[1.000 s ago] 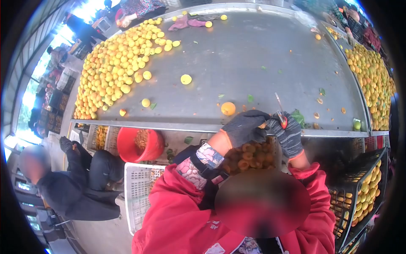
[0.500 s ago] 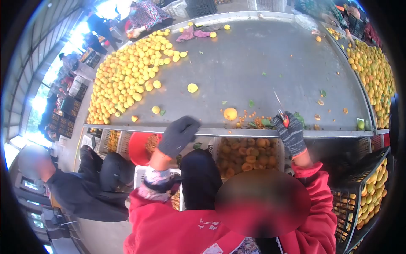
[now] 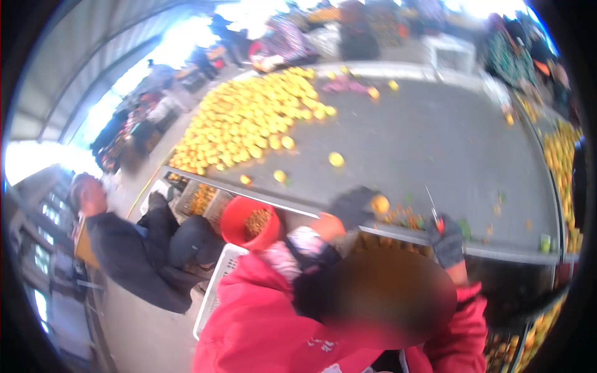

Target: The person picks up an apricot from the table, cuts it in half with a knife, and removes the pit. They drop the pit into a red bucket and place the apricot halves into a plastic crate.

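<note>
My left hand (image 3: 353, 208), in a dark glove, is over the near edge of the metal table (image 3: 448, 143). Its blurred fingertips reach a yellow-orange fruit (image 3: 380, 204) that looks like an apricot or peach. Whether they grip it cannot be made out. In my right hand (image 3: 446, 241), gloved in grey, is a small knife (image 3: 431, 200), its thin blade pointing up and away and a red part showing at the grip. Between the hands lie small orange scraps (image 3: 404, 217). A single yellow fruit (image 3: 336, 160) rests farther back on the table.
A big heap of yellow fruit (image 3: 249, 118) covers the table's left part. Below the edge stand a red bucket (image 3: 233, 217) of small brown pieces and a white crate (image 3: 214, 292). A seated person (image 3: 134, 255) is at the left; more fruit (image 3: 559, 168) lies at the right.
My left hand has moved right and forward to the yellow-orange fruit on the table. My right hand still holds the knife. The camera view has turned and tilted, showing more at the left.
</note>
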